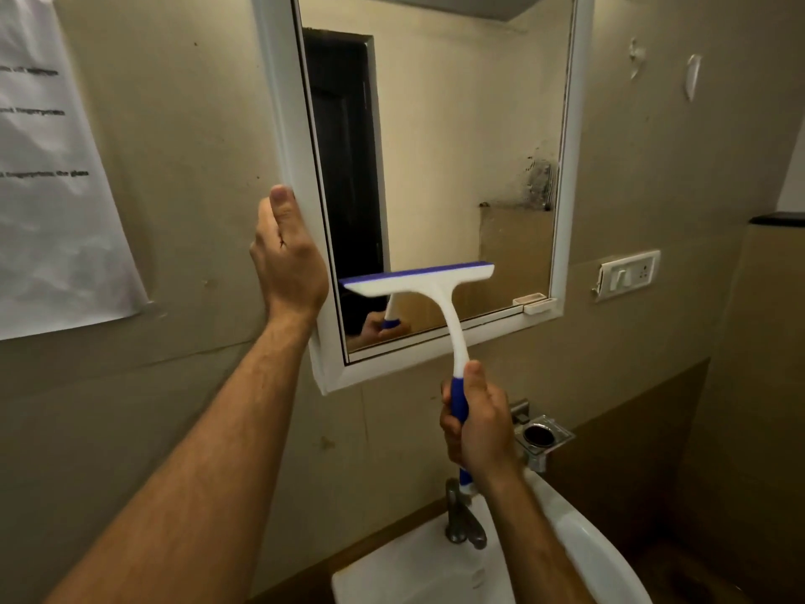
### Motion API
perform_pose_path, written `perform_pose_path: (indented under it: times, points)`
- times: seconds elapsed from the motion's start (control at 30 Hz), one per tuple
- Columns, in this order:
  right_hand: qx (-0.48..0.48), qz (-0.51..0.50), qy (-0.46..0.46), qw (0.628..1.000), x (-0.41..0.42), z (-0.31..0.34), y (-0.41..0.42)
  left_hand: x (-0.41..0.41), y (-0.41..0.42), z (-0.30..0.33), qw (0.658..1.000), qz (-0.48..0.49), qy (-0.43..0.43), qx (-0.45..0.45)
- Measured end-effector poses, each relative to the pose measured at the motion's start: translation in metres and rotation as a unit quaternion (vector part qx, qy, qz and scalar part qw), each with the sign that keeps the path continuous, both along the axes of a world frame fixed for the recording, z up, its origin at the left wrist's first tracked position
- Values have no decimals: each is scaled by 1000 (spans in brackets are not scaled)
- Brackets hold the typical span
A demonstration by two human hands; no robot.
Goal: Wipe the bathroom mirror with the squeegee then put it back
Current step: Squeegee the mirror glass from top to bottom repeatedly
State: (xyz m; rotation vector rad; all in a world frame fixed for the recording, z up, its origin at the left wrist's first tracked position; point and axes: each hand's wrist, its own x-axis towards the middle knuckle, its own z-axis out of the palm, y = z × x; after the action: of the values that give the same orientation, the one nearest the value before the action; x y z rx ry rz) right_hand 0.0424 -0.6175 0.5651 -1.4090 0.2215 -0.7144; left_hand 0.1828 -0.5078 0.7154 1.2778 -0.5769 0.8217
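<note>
A white-framed mirror [457,146] hangs on the beige wall, with dark spotting near its right edge. My right hand [477,422] grips the blue handle of a white squeegee [429,294]. Its blue-edged blade lies across the lower left part of the glass, slightly tilted up to the right. My left hand [287,255] holds the left side of the mirror frame, fingers wrapped behind its edge. The squeegee and hand are reflected in the bottom of the glass.
A white sink [570,542] with a metal tap [464,516] sits below. A chrome holder [542,435] is fixed right of my hand. A switch plate [627,274] is on the right wall, and a printed paper sheet [52,176] on the left.
</note>
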Motion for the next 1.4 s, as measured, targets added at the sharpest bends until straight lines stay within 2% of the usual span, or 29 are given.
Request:
perform_pose_path:
  times: [0.2,0.5,0.73,0.8,0.9,1.0,1.03,1.07,1.1,1.13,1.17,1.2,1.27,1.3,1.33,1.4]
  points:
    - [34,-49,28,998,-5,-31,-1,9,1,-3,1000,10,-15,-5]
    - [-39,-125,-51,990,15,68,-21,21,8,-5,999,9,-26,37]
    - [14,-148,5,989,16,-3,-9,28,7,-5,999,15,-39,34]
    - [15,-151,-2,988,14,-1,-9,24,9,-4,998,7,-38,54]
    - [-29,-160,-36,986,16,39,-15,21,14,3,995,26,-20,99]
    - [-91,-179,-70,977,20,97,-25,31,22,38,995,24,-34,90]
    - [-101,-183,-77,975,22,113,-29,40,11,45,997,0,-21,80]
    - [-102,-183,-83,974,24,123,-32,48,-9,44,989,-115,32,81]
    - [-101,-183,-86,974,27,126,-34,54,-35,33,936,-322,99,105]
    - [-99,-184,-81,975,28,124,-35,55,-60,15,822,-526,178,124]
    - [-93,-184,-74,976,27,115,-35,62,-81,-7,721,-641,216,148]
    - [-80,-181,-68,978,25,103,-35,72,-104,-29,641,-714,234,160]
    - [-62,-175,-55,981,19,77,-38,93,-139,-64,548,-792,190,189]
    - [-63,-178,-51,981,15,71,-41,102,-146,-71,489,-836,155,197]
    - [-69,-185,-52,979,13,72,-46,107,-158,-75,457,-858,135,192]
    - [-88,-204,-61,973,10,95,-56,118,-171,-56,446,-865,138,184]
